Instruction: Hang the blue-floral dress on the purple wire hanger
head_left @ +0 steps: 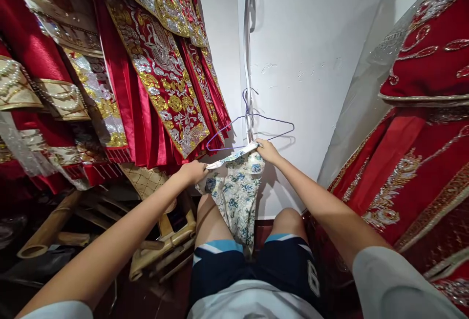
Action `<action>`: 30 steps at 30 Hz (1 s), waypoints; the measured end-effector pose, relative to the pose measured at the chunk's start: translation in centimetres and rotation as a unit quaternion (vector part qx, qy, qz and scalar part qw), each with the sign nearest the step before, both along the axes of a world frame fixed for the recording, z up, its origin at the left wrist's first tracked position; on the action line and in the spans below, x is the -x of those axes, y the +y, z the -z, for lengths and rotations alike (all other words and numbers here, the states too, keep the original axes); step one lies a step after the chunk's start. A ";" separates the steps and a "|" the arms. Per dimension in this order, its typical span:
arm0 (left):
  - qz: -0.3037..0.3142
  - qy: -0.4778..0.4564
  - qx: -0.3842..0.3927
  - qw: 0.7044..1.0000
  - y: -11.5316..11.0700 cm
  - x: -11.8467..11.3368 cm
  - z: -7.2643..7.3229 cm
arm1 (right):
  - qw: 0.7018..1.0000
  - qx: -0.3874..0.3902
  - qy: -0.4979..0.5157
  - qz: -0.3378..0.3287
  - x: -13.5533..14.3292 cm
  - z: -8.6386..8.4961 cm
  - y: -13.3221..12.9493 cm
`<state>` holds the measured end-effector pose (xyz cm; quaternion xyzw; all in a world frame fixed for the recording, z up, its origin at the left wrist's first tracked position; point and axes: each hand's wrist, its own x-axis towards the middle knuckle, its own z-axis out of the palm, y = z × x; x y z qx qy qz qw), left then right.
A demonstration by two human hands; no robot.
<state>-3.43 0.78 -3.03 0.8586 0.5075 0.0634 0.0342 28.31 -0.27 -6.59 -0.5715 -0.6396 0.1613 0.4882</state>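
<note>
A white garment with a blue and green floral print (236,197) hangs down between my knees, its kind not clear from here. My left hand (195,171) is closed on the left end of its white top band. At the band's right end, my right hand (267,152) pinches the cloth, so the edge is stretched between both hands and slopes up to the right. Just beyond the garment, a thin purple hanger (273,117) hangs against the wall by its hook, with no cloth on it.
Red costumes with gold and silver embroidery (164,70) hang at the left. More red beaded garments (414,162) hang at the right, partly behind clear plastic. A bamboo frame (164,250) stands low at the left. A white wall (300,40) with a vertical cable is ahead.
</note>
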 end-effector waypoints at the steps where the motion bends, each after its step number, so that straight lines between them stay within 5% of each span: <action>1: 0.001 -0.004 -0.014 1.000 -0.2 0.2 -0.2 | 1.000 -0.003 -0.009 -0.003 -0.5 0.1 -0.9; 7: 0.050 -0.051 -0.140 0.988 -1.3 -1.7 -2.0 | 0.999 -0.044 -0.012 -0.027 -2.8 -0.6 -5.9; 14: -0.002 -0.144 -0.049 0.988 2.3 -5.7 -4.1 | 0.996 -0.064 0.008 -0.069 -2.1 -1.6 -7.5; 20: 0.072 -0.387 -0.062 0.917 3.7 -8.8 -5.0 | 0.994 -0.080 -0.001 -0.072 -0.1 -1.8 -7.4; 23: 0.116 -0.428 -0.015 0.896 3.7 -9.5 -5.1 | 0.994 -0.081 -0.006 -0.073 -0.4 -1.7 -7.6; 30: 0.157 -0.296 -0.106 0.936 3.5 -7.8 -6.4 | 0.984 -0.105 -0.016 0.144 -6.6 -2.0 -7.7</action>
